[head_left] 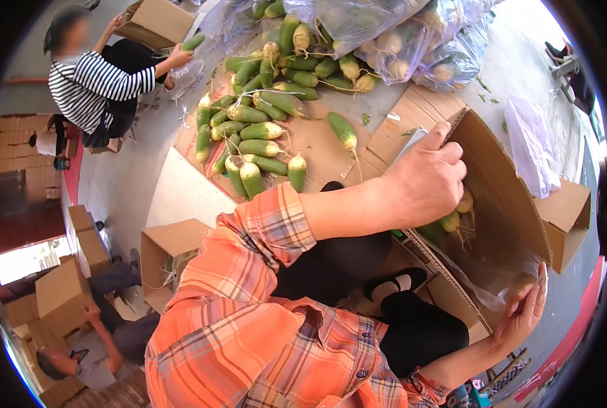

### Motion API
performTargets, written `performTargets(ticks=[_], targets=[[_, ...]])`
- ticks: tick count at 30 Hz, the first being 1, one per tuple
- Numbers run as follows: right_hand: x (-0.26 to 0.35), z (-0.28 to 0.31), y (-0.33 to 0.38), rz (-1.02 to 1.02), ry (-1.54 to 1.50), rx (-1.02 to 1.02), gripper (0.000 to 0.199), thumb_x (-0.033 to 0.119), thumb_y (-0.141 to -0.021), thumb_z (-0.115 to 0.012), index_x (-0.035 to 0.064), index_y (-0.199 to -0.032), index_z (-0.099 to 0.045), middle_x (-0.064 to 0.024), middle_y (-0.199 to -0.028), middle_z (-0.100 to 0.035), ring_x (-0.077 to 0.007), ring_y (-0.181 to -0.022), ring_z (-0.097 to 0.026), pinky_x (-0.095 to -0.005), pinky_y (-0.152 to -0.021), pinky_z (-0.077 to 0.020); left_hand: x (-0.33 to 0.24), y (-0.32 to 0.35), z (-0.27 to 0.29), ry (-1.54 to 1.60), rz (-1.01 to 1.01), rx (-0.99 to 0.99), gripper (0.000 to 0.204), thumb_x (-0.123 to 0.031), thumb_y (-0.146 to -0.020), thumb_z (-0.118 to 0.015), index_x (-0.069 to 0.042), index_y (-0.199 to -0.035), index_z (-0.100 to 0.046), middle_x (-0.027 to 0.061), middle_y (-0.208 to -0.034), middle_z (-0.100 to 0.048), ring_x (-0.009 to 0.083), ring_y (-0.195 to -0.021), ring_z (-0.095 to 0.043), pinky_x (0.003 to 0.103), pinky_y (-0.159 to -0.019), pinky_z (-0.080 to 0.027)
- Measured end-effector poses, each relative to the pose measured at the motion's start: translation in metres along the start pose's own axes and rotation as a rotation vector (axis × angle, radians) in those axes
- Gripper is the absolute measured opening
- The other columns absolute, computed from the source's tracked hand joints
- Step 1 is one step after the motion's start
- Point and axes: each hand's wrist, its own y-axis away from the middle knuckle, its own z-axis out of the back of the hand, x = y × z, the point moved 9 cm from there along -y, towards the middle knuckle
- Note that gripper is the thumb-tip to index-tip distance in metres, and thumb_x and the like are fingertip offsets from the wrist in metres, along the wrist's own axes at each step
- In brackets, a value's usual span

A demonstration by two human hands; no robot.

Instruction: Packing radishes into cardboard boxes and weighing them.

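A large open cardboard box (507, 197) lies tipped on its side at the right, lined with clear plastic (483, 292). Several green-and-white radishes (453, 219) lie inside it. My left hand (422, 180) reaches across from the orange plaid sleeve and grips the upper flap edge of the box. My right hand (524, 309) is at the box's near rim, palm showing and fingers spread, touching the plastic liner. It holds nothing that I can see.
A pile of radishes (263, 129) lies on flattened cardboard, with clear bags of radishes (385, 34) behind. A person in a striped shirt (89, 85) holds a radish by a box at upper left. Another person (79, 353) handles boxes lower left. An open box (167, 255) stands near.
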Motion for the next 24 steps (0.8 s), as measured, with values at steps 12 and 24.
performTargets(ticks=[12, 24], targets=[[-0.003, -0.017, 0.000, -0.014, 0.091, -0.024, 0.040, 0.016, -0.096, -0.042, -0.0040, -0.130, -0.038, 0.0010, -0.067, -0.045, -0.0015, -0.048, -0.036, -0.0140, -0.039, -0.0254, 0.158, 0.221, -0.104, 0.539, 0.795, -0.247, 0.008, -0.008, -0.076, -0.061, -0.008, -0.082, -0.065, 0.0073, -0.081, -0.057, 0.0277, -0.081, -0.054, 0.038, -0.073, -0.043], [-0.009, -0.014, -0.013, -0.034, 0.231, -0.131, 0.038, 0.016, -0.096, -0.042, -0.0006, -0.130, -0.040, 0.0024, -0.067, -0.043, -0.0009, -0.050, -0.036, -0.0134, -0.041, -0.0265, 0.290, 0.274, -0.284, -0.348, 0.620, 0.709, 0.034, -0.014, -0.086, -0.040, -0.004, -0.113, -0.057, 0.0085, -0.128, -0.044, 0.0263, -0.129, -0.028, 0.056, -0.104, -0.020]])
